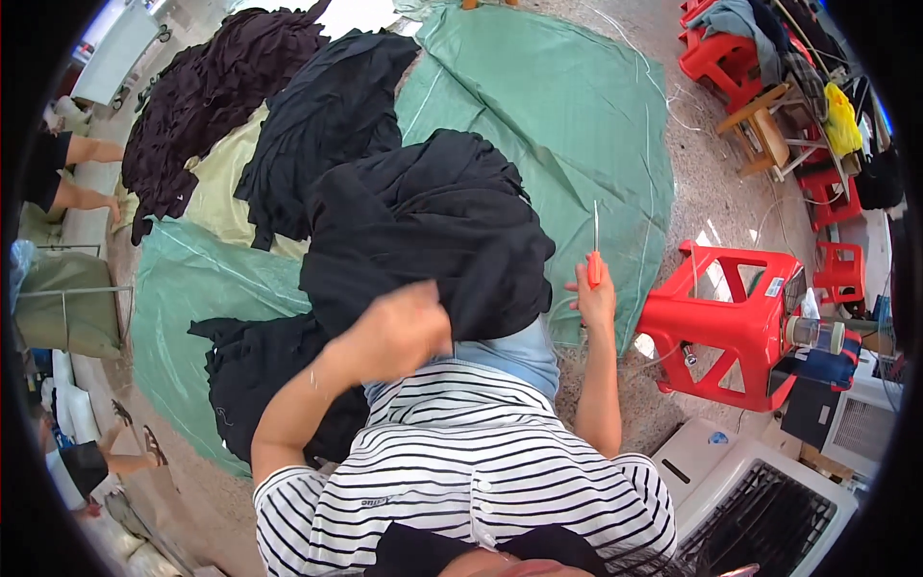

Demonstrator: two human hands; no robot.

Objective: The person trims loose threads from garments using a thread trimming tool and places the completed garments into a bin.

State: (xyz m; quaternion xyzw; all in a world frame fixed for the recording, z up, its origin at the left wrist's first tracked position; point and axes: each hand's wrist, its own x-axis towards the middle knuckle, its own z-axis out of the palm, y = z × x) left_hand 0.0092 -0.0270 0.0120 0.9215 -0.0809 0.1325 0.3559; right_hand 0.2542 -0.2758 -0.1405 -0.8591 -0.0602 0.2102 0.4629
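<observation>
Green sheeting (615, 125) is spread over the speckled floor (711, 207), and on its left side dark heaps of cloth (327, 106) are laid. Black cloth (423, 231) is gathered in a big bundle over the person's lap (519, 356), in the middle. By the right hand (598, 300), an orange-handled tool (594, 268) is grasped, with its thin metal part (596, 229) pointed to the far side. The left hand (399, 332) is curled above the cloth, blurred; whether anything is gripped by it cannot be told. At right, a red stool (726, 258) is seen.
</observation>
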